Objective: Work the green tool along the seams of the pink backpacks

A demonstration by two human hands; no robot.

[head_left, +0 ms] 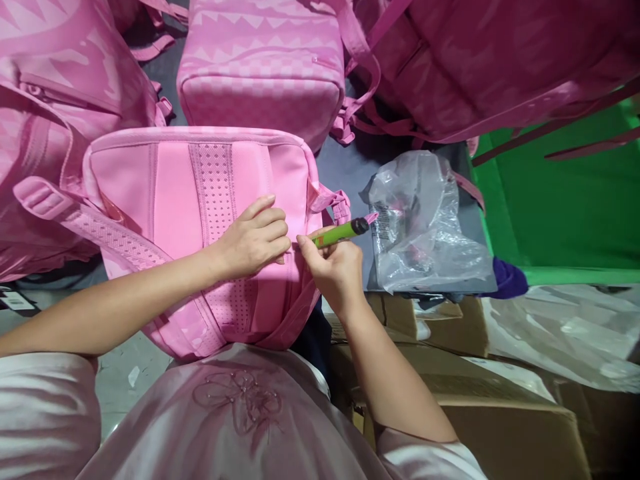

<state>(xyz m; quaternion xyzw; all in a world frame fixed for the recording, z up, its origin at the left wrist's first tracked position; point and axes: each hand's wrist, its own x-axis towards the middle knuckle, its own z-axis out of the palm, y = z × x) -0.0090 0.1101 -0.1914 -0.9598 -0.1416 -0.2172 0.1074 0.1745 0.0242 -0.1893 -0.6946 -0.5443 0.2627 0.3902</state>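
A pink backpack (175, 193) lies in front of me with its padded back panel and shoulder straps facing up. My left hand (257, 235) rests on the panel, its fingers curled and closed near the right side; what they pinch, if anything, is hidden. Just beside it, my right hand (334, 263) is closed around a green pen-shaped tool (336, 234) with a black end. The black end points up and right, away from the left hand. The tool's other end is hidden by my fingers, close to the bag's surface.
More pink backpacks (260, 67) crowd the dark table behind and to the left. A crumpled clear plastic bag (420, 227) lies to the right. Beyond it is a green bin (560, 193). Cardboard boxes (480, 420) stand below on the right.
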